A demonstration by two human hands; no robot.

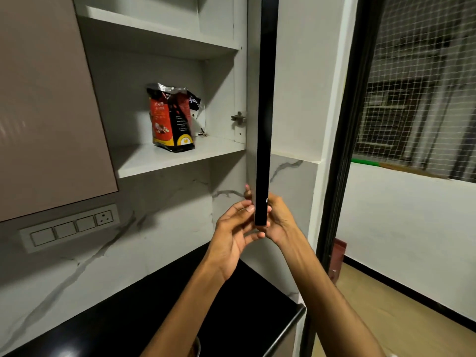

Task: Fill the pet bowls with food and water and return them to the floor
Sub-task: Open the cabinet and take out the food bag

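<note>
Two bare forearms reach up from the bottom edge, and both hands meet at the lower corner of the open cabinet door (pixel 262 112), which is seen edge-on, with a dark edge. Left hand (pixel 235 235) is on the inner side, fingers loosely spread, its thumb pressed against the door's edge. Right hand (pixel 277 220) is on the outer side, fingers curled around the bottom corner so the fingertips show past the far face. The hands sit close together, almost touching, with the door between them.

Inside the cabinet, on the lower shelf (pixel 164 161), stands a red and black pet food bag (pixel 171 119), upright, its top crumpled open. It is set toward the back right of the shelf, near the door's hinge (pixel 238 117). The shelf above it shows nothing from here.

Below the hands runs the black tabletop (pixel 154 313), backed by a white marbled wall carrying a row of switches and a socket (pixel 70 228). A rounded metallic rim (pixel 197 347) peeks out beside the left forearm at the bottom; what it belongs to I cannot tell. To the right, a dark-framed doorway opens onto a netted balcony window (pixel 422 86).
</note>
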